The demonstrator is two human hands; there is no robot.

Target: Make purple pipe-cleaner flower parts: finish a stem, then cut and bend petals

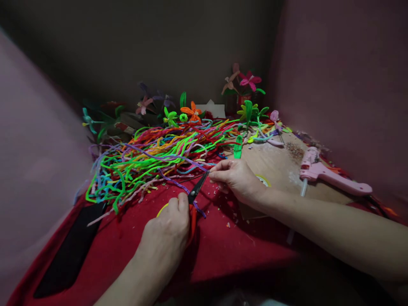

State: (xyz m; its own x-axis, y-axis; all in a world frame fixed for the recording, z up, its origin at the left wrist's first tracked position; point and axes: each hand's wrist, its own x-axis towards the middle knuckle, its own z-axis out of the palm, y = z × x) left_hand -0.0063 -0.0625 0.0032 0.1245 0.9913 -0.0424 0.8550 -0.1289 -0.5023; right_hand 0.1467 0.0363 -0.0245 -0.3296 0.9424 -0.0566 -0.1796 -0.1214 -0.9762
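Note:
My left hand [168, 227] is closed round the red handles of a pair of scissors [196, 190], whose black blades point up and to the right. My right hand [234, 176] is pinched at the blade tips, holding something I cannot make out, close to a purple pipe cleaner [178, 183] that runs under the blades. A big heap of coloured pipe cleaners [153, 159] lies just behind both hands on a red cloth [223, 246].
Finished pipe-cleaner flowers [191, 111] stand along the back, with a pink one [250, 80] in a small pot. A pink glue gun [331, 175] lies on a brown board [277, 163] at the right. Pink walls close in on both sides.

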